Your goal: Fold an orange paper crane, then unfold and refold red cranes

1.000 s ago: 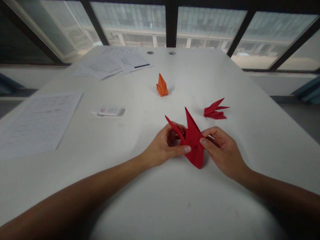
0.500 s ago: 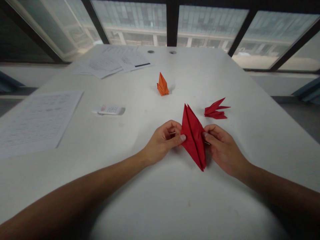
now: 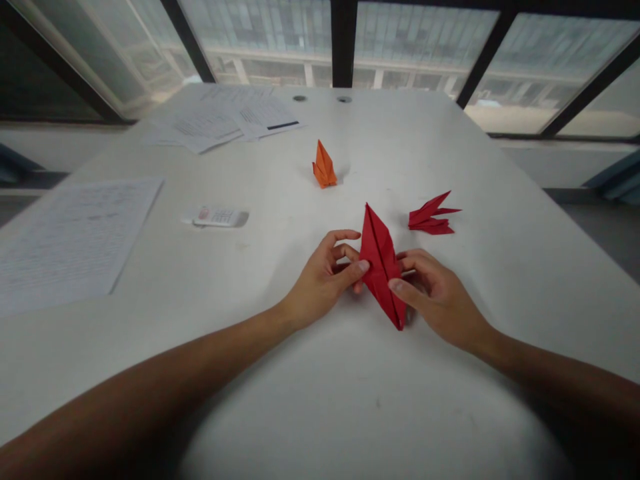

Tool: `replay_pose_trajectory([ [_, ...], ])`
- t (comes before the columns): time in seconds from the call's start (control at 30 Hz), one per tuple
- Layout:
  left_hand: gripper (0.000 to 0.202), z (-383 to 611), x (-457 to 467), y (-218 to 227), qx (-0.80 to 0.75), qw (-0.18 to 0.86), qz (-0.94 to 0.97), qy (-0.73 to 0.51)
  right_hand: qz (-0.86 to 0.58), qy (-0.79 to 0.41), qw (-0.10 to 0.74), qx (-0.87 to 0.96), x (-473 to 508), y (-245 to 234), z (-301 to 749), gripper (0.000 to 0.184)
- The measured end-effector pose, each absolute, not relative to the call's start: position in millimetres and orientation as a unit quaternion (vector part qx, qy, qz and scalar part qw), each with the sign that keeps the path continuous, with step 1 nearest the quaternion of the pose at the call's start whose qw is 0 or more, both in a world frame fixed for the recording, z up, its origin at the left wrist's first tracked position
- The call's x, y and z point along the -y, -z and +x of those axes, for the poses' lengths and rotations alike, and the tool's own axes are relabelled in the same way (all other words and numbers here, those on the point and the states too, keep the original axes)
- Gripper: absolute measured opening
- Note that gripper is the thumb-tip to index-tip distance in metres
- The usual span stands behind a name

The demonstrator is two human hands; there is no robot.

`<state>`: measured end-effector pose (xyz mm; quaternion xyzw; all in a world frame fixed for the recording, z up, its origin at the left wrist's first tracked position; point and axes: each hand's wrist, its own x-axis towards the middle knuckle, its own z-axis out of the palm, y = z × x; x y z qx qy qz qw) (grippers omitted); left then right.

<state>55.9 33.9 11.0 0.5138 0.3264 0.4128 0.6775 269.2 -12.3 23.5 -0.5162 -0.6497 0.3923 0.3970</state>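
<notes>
A folded red paper piece (image 3: 381, 263), long and pointed at both ends, stands on edge on the white table (image 3: 310, 413) between my hands. My left hand (image 3: 327, 280) pinches its left side with thumb and fingers. My right hand (image 3: 435, 300) grips its right side, thumb pressed on the lower flap. Behind my right hand lies a second red folded piece (image 3: 431, 217) with several spiky points. An orange folded piece (image 3: 323, 167) stands farther back at the table's middle.
A white calculator-like device (image 3: 216, 217) lies to the left. A printed sheet (image 3: 70, 240) is at the left edge, more papers (image 3: 225, 120) at the far left corner. Windows with dark frames (image 3: 343, 40) run behind the table.
The red piece's spread-out flap has been folded in, so the piece went from a two-pronged shape to a narrow closed one. Both hands stayed on it and shifted slightly.
</notes>
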Motion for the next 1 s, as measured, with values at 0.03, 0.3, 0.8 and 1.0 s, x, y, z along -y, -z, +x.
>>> replay_pose_trajectory([
  [0.03,0.046,56.8,-32.0,-11.1,-0.332,0.667,0.521,-0.416,-0.518,-0.402,0.39,0.647,12.7,-24.1,268.4,0.017],
  [0.3,0.038,60.5,-19.8,-9.3,-0.358,0.595,0.575,-0.433,-0.515,-0.411,0.376,0.651,17.7,-25.2,261.5,0.019],
  [0.8,0.029,61.8,-28.8,-10.4,-0.385,0.602,0.552,-0.429,-0.546,-0.424,0.377,0.616,15.6,-21.6,265.6,0.032],
  [1.0,0.042,60.4,-28.3,-12.2,-0.397,0.593,0.518,-0.471,-0.562,-0.407,0.399,0.599,12.2,-19.5,267.6,0.031],
])
